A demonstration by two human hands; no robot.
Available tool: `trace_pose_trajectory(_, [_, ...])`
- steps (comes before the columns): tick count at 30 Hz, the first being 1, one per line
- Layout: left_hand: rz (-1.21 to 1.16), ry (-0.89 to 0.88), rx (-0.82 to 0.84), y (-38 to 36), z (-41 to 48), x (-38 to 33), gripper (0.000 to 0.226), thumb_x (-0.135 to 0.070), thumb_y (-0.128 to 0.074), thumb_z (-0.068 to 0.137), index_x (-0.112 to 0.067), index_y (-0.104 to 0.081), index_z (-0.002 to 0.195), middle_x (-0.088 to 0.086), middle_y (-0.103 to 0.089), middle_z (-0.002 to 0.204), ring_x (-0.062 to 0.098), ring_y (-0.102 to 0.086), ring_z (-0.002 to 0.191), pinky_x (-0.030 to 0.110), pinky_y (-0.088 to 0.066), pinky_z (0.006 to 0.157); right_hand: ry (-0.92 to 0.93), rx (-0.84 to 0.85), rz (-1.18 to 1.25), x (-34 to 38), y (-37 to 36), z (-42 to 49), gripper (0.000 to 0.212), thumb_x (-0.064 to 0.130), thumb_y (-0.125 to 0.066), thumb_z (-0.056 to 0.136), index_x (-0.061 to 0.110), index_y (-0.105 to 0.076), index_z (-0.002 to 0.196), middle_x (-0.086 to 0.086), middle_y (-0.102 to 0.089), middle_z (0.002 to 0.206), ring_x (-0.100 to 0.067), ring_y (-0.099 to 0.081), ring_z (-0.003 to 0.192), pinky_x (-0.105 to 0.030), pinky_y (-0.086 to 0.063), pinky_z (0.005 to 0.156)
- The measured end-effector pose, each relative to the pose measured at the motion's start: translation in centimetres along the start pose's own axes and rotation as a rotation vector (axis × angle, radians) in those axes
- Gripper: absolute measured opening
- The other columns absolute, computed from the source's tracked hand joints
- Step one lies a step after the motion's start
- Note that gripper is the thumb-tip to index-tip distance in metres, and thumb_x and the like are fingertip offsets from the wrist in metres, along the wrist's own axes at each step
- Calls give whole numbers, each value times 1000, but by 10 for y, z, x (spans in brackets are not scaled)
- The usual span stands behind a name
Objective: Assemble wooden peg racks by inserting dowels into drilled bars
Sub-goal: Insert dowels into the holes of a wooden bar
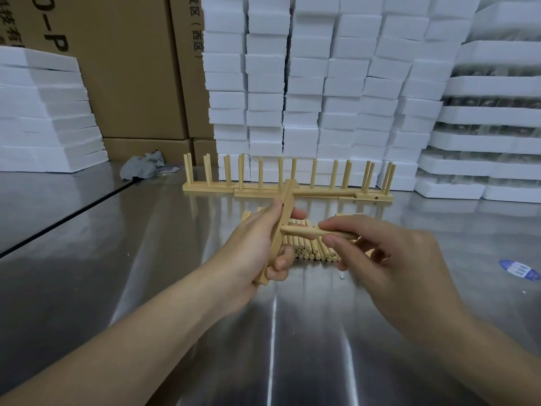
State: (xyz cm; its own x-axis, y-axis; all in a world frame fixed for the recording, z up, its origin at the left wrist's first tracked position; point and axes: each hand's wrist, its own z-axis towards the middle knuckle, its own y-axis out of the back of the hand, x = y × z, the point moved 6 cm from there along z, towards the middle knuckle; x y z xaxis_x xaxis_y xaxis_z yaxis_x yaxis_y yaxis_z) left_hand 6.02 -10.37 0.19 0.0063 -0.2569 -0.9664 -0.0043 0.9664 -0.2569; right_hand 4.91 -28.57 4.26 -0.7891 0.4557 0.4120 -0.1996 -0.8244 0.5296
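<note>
Dowel pile (310,251) — partly hidden

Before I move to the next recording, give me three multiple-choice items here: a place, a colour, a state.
1. Where does the pile of loose dowels lie?
A. on the steel table
B. inside a cardboard box
C. on a foam stack
2. What colour is the crumpled cloth?
A. red
B. grey
C. yellow
3. What is the left hand doing?
A. lying flat on the table
B. hanging free
C. gripping the drilled bar
Answers: 1 A, the pile rests on the steel; 2 B, the cloth is grey; 3 C, its fingers curl round the bar while the right hand holds a dowel with its tip at it.
</note>
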Motion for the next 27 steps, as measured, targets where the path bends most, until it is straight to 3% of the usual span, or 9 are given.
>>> trace_pose_trajectory(3, [-62,8,53,-7,-1,-2,54,-51,-34,114,-5,-59,129,-2,-53,56,9,-32,42,20,-29,38,-18,0,-7,-3,0,0,15,47,-66,96,47,-69,111,29,-69,80,-2,-71,70,-19,-51,64])
trace_pose_trajectory(7, [-62,-25,141,-10,-3,-6,64,-58,-28,112,-4,-53,135,-3,-63,66,10,-35,46,21,-35,42,-70,16,44,-2,-1,-1,13,42,-63,97,36,-75,100,18,-70,71,-3,-70,64,-11,-46,59])
trace_pose_trajectory(9, [-22,-53,168,-11,-7,-6,65,-61,-28,111,-6,-53,134,-3,-63,69,11,-35,46,22,-36,43,-120,31,126,-3,-2,-1,13,36,-64,98,30,-74,94,10,-71,70,-8,-71,60,-13,-47,57])
trace_pose_trajectory(11, [58,-112,164,-13,-9,-9,62,-63,-32,109,-8,-52,131,-3,-67,74,11,-36,45,22,-36,45,-269,69,286,-9,-6,-1,21,29,-65,101,20,-74,84,1,-70,66,-14,-69,52,-18,-45,50])
trace_pose_trajectory(14, [301,-264,126,-10,-10,-17,44,-55,-48,108,-15,-55,124,12,-72,91,14,-39,48,26,-34,47,-721,221,758,-27,-27,-12,27,25,-68,99,4,-76,84,-5,-61,63,-12,-52,40,-19,-35,39])
trace_pose_trajectory(16, [458,-329,120,-9,-10,-19,27,-41,-54,110,-18,-54,123,12,-66,78,15,-41,49,29,-35,48,-863,303,888,-29,-32,-15,27,26,-69,98,2,-79,91,-4,-56,63,-7,-43,39,-15,-32,37])
trace_pose_trajectory(19, [464,-334,43,-5,-6,-13,13,-31,-53,112,-18,-53,115,-1,-59,67,13,-43,46,28,-36,45,-660,351,599,-30,-23,-5,31,32,-63,103,10,-78,87,-1,-57,58,-12,-51,42,-17,-35,42])
trace_pose_trajectory(23, [265,-121,35,-11,-5,10,25,-45,-54,110,-23,-61,100,0,-51,65,12,-40,45,26,-35,45,-176,286,-65,-15,-15,0,53,67,-40,100,25,-53,71,4,-58,66,-14,-52,58,-29,-40,54])
trace_pose_trajectory(27, [168,-72,60,-23,-10,17,33,-56,-56,105,-32,-65,84,-1,-47,62,11,-39,43,24,-36,43,-152,250,-32,-15,-15,0,67,70,-35,101,16,-55,67,2,-48,61,-13,-44,56,-24,-35,55])
